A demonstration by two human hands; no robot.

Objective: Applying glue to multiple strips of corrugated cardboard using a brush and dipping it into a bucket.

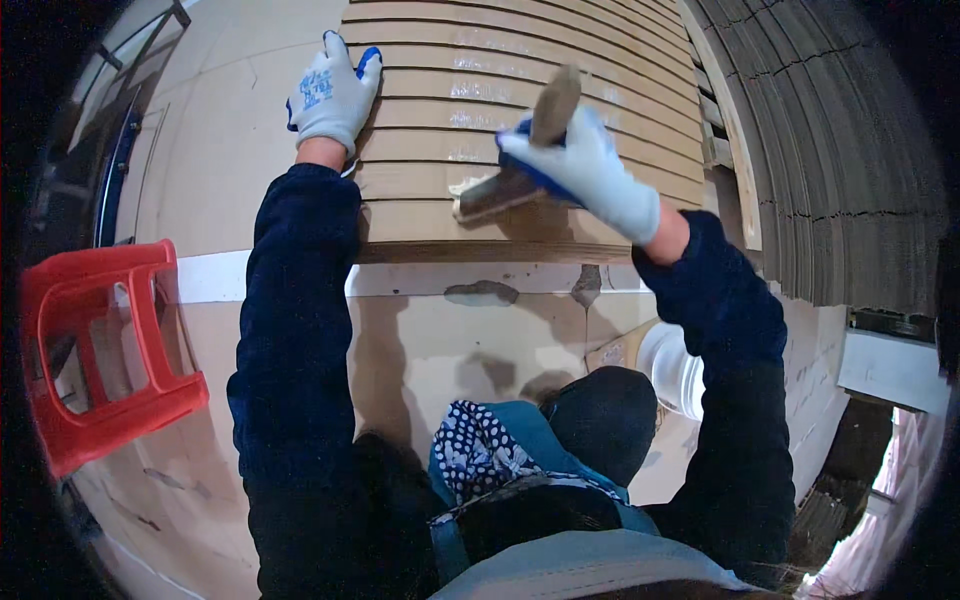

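Observation:
Tan wood-coloured strips lie in stepped, overlapping rows ahead of me. White, wet-looking glue patches run up their middle. My right hand, in a white and blue glove, grips a wide brush by its brown handle. The brush head is low over the nearest strips, beside a white patch; motion blurs it slightly. At the left edge of the rows is my left hand, gloved alike, with thumb and fingers apart and nothing held. Whether its fingertips press on the strips is hard to tell.
A red plastic stool stands at the left. By my right knee is a white bucket. Stacked dark grey strips rise along the right, beside a pale wooden rail. Dark stains mark the floor in front.

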